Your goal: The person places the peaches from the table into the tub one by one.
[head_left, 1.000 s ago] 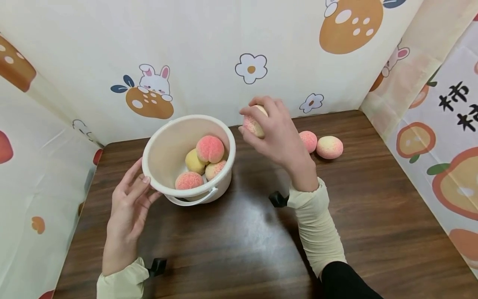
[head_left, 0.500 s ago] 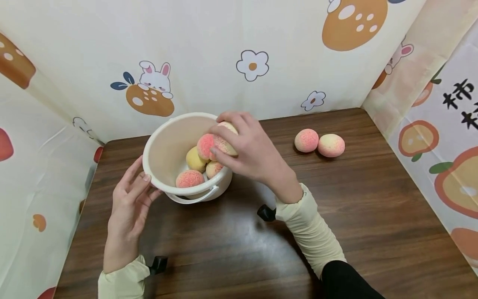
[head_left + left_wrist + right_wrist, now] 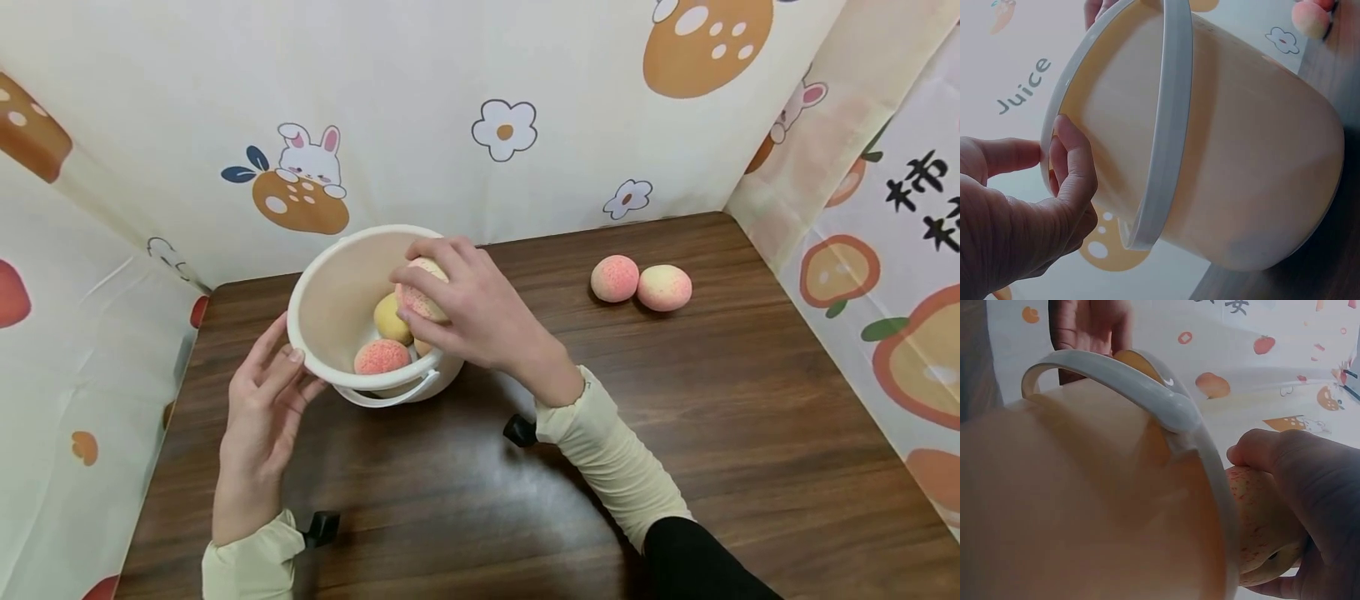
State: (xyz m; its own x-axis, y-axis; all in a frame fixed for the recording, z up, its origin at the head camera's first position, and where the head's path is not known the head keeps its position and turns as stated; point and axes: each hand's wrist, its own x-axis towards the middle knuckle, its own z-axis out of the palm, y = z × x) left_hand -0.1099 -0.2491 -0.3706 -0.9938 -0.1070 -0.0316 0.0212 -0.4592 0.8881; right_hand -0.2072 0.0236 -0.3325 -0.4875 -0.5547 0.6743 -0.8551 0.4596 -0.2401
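Note:
A white bucket [image 3: 337,287] with a handle [image 3: 390,398] stands at the left of the table. My left hand [image 3: 262,408] pinches its rim on the left side; in the left wrist view thumb and fingers meet at the rim [image 3: 1049,119]. My right hand [image 3: 480,312] grips a pink-and-cream peach [image 3: 420,302] over the bucket's opening on the right side. In the right wrist view this peach [image 3: 1260,519] is just past the rim. Inside the bucket lie a yellow peach [image 3: 392,318], a pink one [image 3: 382,357] and a partly hidden one [image 3: 422,347].
Two more peaches, one pink [image 3: 615,278] and one cream-and-pink [image 3: 664,288], lie side by side at the back right of the brown wooden table [image 3: 720,400]. Printed cloth [image 3: 420,83] hangs behind the table and along both sides.
My right hand has carried the peach leftward and lower, from beside the bucket to over its opening, covering a pink peach inside. The left hand stays at the rim.

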